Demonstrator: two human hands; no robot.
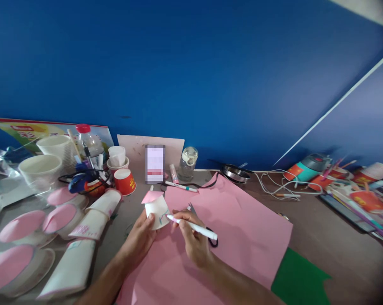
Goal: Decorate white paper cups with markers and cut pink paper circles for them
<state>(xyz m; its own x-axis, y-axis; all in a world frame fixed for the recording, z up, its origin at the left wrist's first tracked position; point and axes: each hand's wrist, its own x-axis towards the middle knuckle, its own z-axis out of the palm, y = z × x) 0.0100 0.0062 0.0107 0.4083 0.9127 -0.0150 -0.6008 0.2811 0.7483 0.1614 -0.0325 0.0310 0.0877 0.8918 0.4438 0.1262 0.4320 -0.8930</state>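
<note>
A small white paper cup [157,210] with pink paper at its upper end is held by my left hand [141,234], thumb on its side. Blue-green and purple marks show on the cup's right part. My right hand [193,239] grips a white marker [199,229], its purple tip at or very near the marked side; contact is hard to tell. Pink paper [242,237] lies under both hands. Scissors [213,242] lie on it, partly hidden behind my right hand. A second marker [181,186] rests at the paper's back edge.
White cups, some with pink tops [23,225], crowd the left. A phone [155,164], a glue stick [173,173] and a glass jar [188,163] stand behind. Green paper [301,279], white cables [274,188], another phone [346,213] and pens are at right.
</note>
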